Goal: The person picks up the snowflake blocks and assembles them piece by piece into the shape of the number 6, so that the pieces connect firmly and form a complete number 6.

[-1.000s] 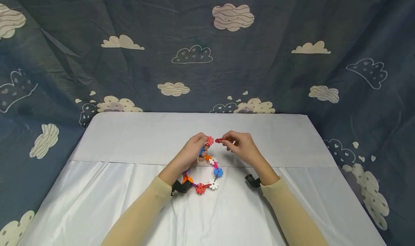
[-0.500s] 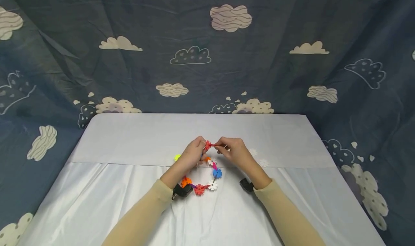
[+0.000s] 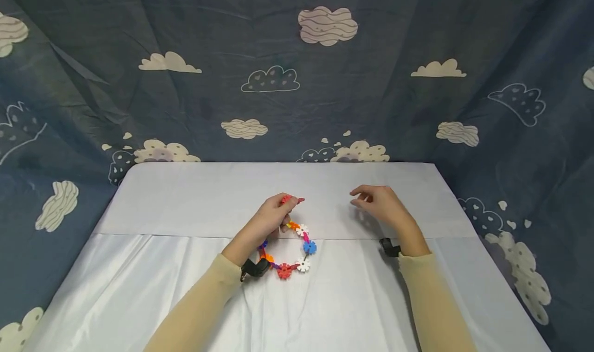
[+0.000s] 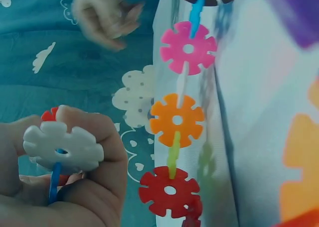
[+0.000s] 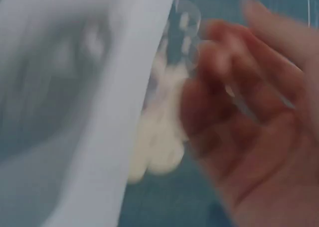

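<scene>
My left hand (image 3: 271, 214) pinches a red notched plastic disc (image 3: 286, 199) between thumb and fingers, with a narrow red piece (image 3: 300, 200) sticking out to its right. A string of interlocking snowflake discs hangs from this hand and curves round in a loop: blue disc (image 3: 309, 247), white disc (image 3: 303, 265) and red disc (image 3: 284, 271) among them. Up close, the left wrist view shows a white disc (image 4: 62, 145) against the fingers, and pink (image 4: 188, 48) and orange discs (image 4: 177, 120) joined by edge-on pieces. My right hand (image 3: 380, 203) hovers to the right, fingers loosely bent, holding nothing.
A white cloth (image 3: 352, 300) covers the table, with a crease running across it. Behind and at both sides hangs a dark blue curtain (image 3: 278, 32) printed with clouds. Black camera mounts sit on both wrists (image 3: 254, 268).
The right hand brought a narrow red piece to the red disc in the left hand, then let go and moved right. The piece now stays on the disc.
</scene>
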`<move>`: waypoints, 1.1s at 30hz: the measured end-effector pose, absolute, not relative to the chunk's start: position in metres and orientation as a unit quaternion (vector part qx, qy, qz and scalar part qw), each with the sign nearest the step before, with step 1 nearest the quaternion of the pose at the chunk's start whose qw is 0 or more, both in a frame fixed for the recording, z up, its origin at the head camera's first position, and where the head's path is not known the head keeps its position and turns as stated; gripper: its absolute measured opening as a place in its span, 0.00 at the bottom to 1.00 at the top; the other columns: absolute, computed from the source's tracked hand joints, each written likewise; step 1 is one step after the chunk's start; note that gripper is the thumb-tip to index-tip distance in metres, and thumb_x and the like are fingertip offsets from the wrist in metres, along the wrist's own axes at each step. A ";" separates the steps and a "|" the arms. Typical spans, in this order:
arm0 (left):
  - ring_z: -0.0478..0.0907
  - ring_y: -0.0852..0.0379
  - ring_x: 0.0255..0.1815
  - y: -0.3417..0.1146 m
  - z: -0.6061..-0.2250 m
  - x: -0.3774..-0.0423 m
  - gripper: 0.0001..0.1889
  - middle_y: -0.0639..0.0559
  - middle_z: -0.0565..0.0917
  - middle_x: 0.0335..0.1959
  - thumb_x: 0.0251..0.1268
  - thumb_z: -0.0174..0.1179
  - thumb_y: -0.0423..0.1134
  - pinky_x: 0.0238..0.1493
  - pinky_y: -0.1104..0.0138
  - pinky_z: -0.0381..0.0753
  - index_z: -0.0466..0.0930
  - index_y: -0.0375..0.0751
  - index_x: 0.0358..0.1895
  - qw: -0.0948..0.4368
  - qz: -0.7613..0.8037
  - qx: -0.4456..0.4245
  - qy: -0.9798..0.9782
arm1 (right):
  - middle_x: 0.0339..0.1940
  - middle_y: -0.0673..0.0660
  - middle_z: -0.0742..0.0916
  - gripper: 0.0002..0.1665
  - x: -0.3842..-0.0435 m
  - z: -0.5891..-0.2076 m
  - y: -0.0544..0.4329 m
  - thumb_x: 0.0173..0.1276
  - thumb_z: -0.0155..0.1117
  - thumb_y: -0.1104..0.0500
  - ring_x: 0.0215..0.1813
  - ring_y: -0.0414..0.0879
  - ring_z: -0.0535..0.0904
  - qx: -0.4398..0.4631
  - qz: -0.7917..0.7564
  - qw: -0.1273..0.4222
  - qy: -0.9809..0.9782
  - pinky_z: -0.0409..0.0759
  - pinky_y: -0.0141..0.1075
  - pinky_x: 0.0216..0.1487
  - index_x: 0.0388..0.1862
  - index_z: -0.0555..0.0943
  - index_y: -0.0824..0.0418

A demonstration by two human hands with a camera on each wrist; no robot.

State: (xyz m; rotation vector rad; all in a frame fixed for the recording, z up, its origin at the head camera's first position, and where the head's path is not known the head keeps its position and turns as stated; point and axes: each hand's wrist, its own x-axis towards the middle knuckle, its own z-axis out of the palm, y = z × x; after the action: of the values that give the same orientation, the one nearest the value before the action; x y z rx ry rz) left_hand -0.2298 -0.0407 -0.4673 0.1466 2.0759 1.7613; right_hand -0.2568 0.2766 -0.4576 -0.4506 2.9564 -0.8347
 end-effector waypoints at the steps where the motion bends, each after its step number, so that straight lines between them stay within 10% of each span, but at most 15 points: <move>1: 0.68 0.58 0.23 -0.042 -0.466 -0.230 0.25 0.53 0.71 0.26 0.83 0.55 0.55 0.24 0.68 0.71 0.75 0.34 0.64 0.207 0.636 0.049 0.742 | 0.40 0.55 0.90 0.21 -0.258 -0.460 0.288 0.73 0.73 0.54 0.38 0.47 0.81 -0.128 -0.254 0.040 0.958 0.78 0.38 0.39 0.62 0.86 0.59; 7: 0.67 0.59 0.26 -0.044 -0.462 -0.229 0.24 0.53 0.71 0.31 0.86 0.52 0.52 0.26 0.69 0.71 0.72 0.32 0.63 0.224 0.658 0.047 0.718 | 0.36 0.54 0.81 0.27 -0.261 -0.481 0.315 0.69 0.77 0.49 0.37 0.45 0.74 -0.102 -0.230 0.153 0.956 0.71 0.37 0.38 0.63 0.84 0.59; 14: 0.67 0.58 0.27 -0.042 -0.460 -0.228 0.25 0.53 0.72 0.31 0.84 0.55 0.53 0.26 0.70 0.72 0.72 0.31 0.62 0.229 0.669 0.048 0.706 | 0.31 0.53 0.77 0.14 -0.263 -0.484 0.311 0.72 0.74 0.54 0.37 0.46 0.73 -0.085 -0.270 0.135 0.950 0.70 0.36 0.36 0.42 0.80 0.62; 22: 0.68 0.58 0.28 -0.040 -0.464 -0.227 0.25 0.52 0.72 0.34 0.85 0.53 0.52 0.27 0.70 0.72 0.69 0.33 0.66 0.245 0.663 0.053 0.705 | 0.30 0.56 0.85 0.20 -0.252 -0.467 0.253 0.81 0.64 0.51 0.28 0.44 0.77 -0.068 -0.504 0.109 0.854 0.81 0.36 0.30 0.50 0.82 0.70; 33: 0.68 0.58 0.29 -0.036 -0.463 -0.223 0.25 0.51 0.71 0.35 0.88 0.47 0.51 0.29 0.69 0.70 0.68 0.31 0.68 0.265 0.649 0.098 0.706 | 0.22 0.50 0.84 0.13 -0.230 -0.459 0.189 0.80 0.63 0.57 0.22 0.40 0.77 -0.050 -0.626 0.127 0.768 0.81 0.31 0.27 0.36 0.78 0.65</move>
State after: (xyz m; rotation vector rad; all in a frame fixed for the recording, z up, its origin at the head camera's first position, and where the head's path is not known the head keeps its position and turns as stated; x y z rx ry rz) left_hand -0.2229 -0.0359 -0.4630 0.2646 1.9086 1.7542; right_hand -0.2300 0.1892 -0.4595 -0.1449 2.2336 -1.8218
